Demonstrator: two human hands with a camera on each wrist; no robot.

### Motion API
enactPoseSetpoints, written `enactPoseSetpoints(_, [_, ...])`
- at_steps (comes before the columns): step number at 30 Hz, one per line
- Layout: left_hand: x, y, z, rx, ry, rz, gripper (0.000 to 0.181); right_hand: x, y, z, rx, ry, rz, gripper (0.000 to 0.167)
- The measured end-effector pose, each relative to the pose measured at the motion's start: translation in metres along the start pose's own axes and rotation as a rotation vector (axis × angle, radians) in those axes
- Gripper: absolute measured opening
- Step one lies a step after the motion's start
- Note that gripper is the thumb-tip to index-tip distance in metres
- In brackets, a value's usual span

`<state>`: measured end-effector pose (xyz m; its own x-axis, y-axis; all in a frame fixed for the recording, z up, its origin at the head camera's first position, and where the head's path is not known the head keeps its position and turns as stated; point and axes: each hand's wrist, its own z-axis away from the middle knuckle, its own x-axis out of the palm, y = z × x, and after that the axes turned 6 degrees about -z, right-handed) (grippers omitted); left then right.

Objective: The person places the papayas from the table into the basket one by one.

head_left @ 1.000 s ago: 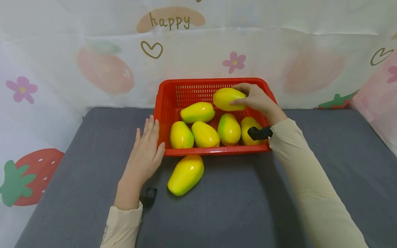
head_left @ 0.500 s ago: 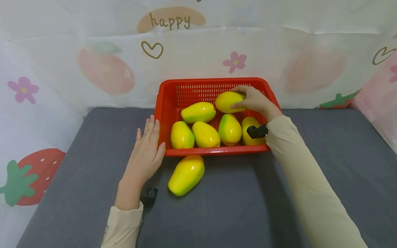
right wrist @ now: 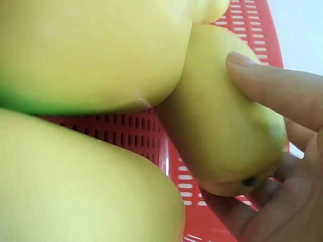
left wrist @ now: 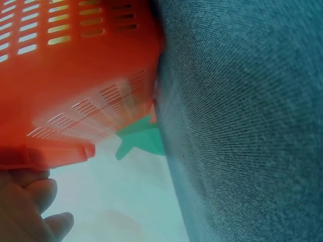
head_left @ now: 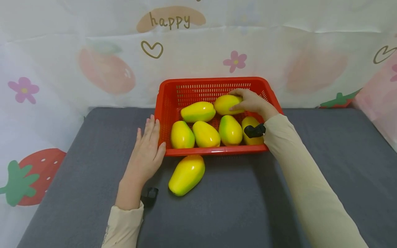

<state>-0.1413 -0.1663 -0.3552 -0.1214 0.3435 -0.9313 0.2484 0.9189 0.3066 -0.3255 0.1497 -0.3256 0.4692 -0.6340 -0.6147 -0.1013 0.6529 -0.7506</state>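
Observation:
My right hand (head_left: 252, 102) grips a yellow mango (head_left: 227, 104) in the back right part of a red plastic basket (head_left: 217, 150). In the right wrist view the thumb lies along this mango (right wrist: 222, 116) and the other fingers curl under its end. Several more yellow-green mangoes (head_left: 206, 134) lie in the basket, one partly hidden by the black wrist camera. With its fingers straight, my left hand (head_left: 145, 151) rests against the basket's left side. In the left wrist view its fingertips (left wrist: 43, 194) touch the basket rim. Another mango (head_left: 187, 175) lies outside, before the basket's front edge.
A grey cloth-covered table (head_left: 235, 203) carries everything. Behind it hangs a pale printed curtain (head_left: 192, 51), close to the basket's back wall. The black left wrist camera (head_left: 150, 194) sits beside the left forearm, left of the loose mango.
My right hand has lowered the held mango deeper into the basket, down beside the back left mango. The left hand stays against the basket's side.

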Motion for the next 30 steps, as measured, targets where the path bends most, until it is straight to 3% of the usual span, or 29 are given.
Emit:
enactPoseSetpoints(10, [-0.0009,0.0007,-0.0011,0.001,0.001,0.003,0.065,-0.0009,0.0026,0.0,0.025,0.025,0.017,0.058])
enactPoseSetpoints(30, [-0.0015,-0.0003,0.0002,0.007,-0.004,-0.003,0.065,0.006,-0.0002,-0.0009,-0.059,-0.035,-0.084,0.05])
